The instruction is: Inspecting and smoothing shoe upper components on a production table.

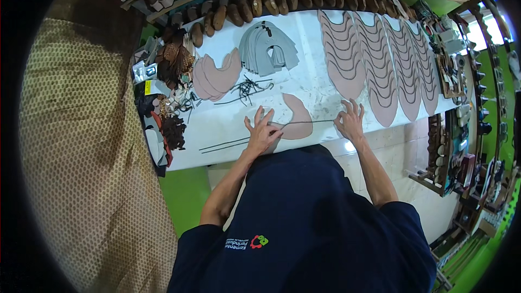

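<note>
A thin dark braided cord (309,122) is stretched almost straight between my two hands, across a curved pink shoe-upper piece (303,130) at the table's near edge. My left hand (263,133) pinches it between thumb and finger at the piece's left side, its other fingers raised. At the cord's right end, past the piece, my right hand (350,121) has thumb and fingertip together on it. Two dark strands (225,145) trail over the table left of my left hand. Whether they join the stretched cord is hidden under that hand.
Rows of overlapping pink pieces with dark curved edging (369,65) cover the table's right. Further left lie grey cut pieces (260,49), plain pink pieces (211,81) and tangled dark cords (247,91). Brown shoe lasts (271,4) line the far edge; shelves (477,76) stand at right.
</note>
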Demonstrator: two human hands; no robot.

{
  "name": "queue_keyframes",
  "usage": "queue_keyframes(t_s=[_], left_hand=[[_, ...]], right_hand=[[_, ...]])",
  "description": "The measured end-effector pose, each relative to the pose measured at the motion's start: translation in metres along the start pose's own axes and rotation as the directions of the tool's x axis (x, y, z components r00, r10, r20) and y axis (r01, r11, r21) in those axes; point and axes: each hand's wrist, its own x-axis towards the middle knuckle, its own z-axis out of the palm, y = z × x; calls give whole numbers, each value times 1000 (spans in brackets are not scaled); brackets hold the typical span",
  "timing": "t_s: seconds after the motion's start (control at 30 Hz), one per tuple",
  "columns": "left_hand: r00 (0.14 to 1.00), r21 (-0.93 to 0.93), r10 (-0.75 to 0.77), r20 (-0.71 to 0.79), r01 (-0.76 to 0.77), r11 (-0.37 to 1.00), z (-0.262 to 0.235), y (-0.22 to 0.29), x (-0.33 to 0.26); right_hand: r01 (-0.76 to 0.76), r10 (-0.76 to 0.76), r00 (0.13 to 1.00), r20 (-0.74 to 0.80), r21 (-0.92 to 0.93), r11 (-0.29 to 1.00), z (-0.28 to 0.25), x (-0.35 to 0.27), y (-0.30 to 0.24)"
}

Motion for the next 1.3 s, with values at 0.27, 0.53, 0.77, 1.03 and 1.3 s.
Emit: queue_keyframes(t_s=[0.27, 0.53, 0.77, 1.03, 1.3], left_hand=[[956, 86, -168, -240, 193, 977, 1, -4, -20], [943, 139, -157, -294, 205, 969, -3, -6, -33], [943, 127, -209, -260, 248, 960, -7, -8, -38], [946, 94, -236, -223, 261, 961, -3, -14, -38], [943, 78, -217, -251, 243, 967, -2, -16, -41]], right_hand=[[-134, 135, 982, -131, 17, 991, -6, 4, -8], [303, -269, 947, -175, 209, 930, 17, 23, -50], [512, -556, 830, 51, 327, 794, 37, 44, -120], [454, -507, 841, 188, 262, 851, 48, 58, -123], [422, -475, 864, 169, 273, 865, 49, 57, -135]])
